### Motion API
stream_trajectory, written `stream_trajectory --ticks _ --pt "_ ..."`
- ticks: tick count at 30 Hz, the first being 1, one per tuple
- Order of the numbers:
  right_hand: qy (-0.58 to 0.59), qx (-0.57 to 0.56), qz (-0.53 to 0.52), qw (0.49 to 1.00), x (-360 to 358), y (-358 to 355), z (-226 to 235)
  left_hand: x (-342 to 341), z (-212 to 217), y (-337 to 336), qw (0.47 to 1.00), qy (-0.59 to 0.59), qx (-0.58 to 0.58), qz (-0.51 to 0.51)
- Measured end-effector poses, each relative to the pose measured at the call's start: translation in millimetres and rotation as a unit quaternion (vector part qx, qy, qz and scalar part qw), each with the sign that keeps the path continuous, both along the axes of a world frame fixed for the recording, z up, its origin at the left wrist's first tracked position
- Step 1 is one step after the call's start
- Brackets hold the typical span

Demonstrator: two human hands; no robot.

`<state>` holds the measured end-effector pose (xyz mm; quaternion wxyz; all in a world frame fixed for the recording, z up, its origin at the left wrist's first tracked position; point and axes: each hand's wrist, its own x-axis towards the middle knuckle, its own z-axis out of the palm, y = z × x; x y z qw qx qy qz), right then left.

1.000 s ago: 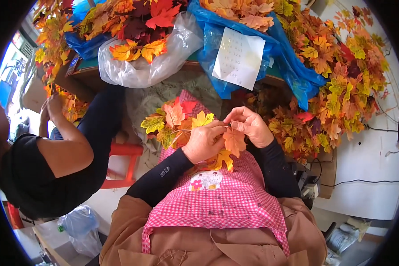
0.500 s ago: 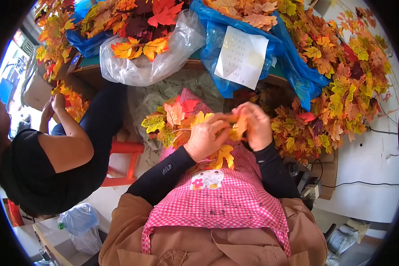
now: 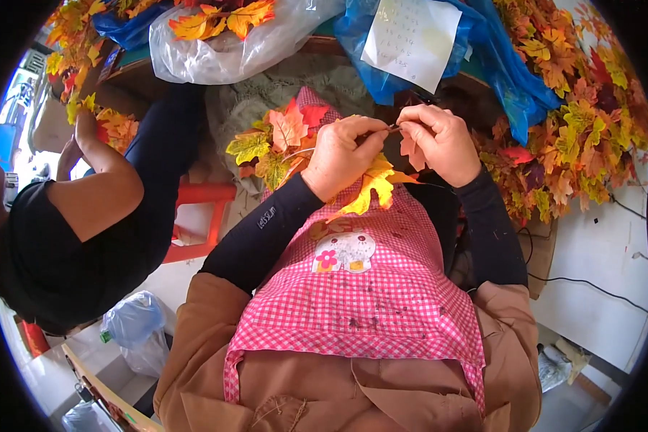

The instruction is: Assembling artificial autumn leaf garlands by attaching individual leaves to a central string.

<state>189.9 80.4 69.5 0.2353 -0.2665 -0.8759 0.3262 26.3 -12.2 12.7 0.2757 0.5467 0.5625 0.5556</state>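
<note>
Over my lap, a spray of artificial maple leaves (image 3: 270, 147) in green, orange and red hangs on the left of my left hand (image 3: 344, 153). That hand is closed, thumb and fingers pinched round the thin brown stem of the spray. A yellow leaf (image 3: 374, 189) spreads out beneath it. My right hand (image 3: 443, 144) is closed too, its fingertips meeting the stem's end close to the left fingertips. A small orange leaf (image 3: 412, 153) hangs below the right fingers. How its stalk is held there is hidden by the fingers.
Ahead, the table carries a clear plastic bag (image 3: 245, 54) with orange leaves, a blue bag (image 3: 507, 79) and a handwritten paper sheet (image 3: 412, 39). Leaf garlands (image 3: 569, 144) pile up at right. At left, a person (image 3: 79, 223) sits near a red stool (image 3: 201, 194).
My right hand has moved up and right, and both hands now pinch at the stem with the fingertips. The yellow leaf shows more fully. The whole view has shifted slightly.
</note>
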Motion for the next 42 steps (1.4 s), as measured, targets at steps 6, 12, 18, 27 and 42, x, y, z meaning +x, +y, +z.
stream_trajectory --ticks 6,12,18,27,42 --pt "0.000 0.018 -0.006 1.000 -2 -2 -3 0 -2 0 1.000 -0.024 -0.018 -0.002" --pt "-0.013 -0.001 -0.013 1.000 -1 0 -5 1 -4 1 1.000 -0.002 -0.014 -0.001" --pt "-0.015 0.031 0.007 0.999 0 2 -9 -1 -5 1 1.000 0.015 -0.019 -0.008" --pt "0.004 0.007 0.009 1.000 -2 6 -9 1 -8 6 1.000 -0.014 0.019 -0.007" --pt "-0.035 -0.062 0.047 0.996 -1 6 -21 0 -12 2 0.995 0.077 0.026 -0.052"
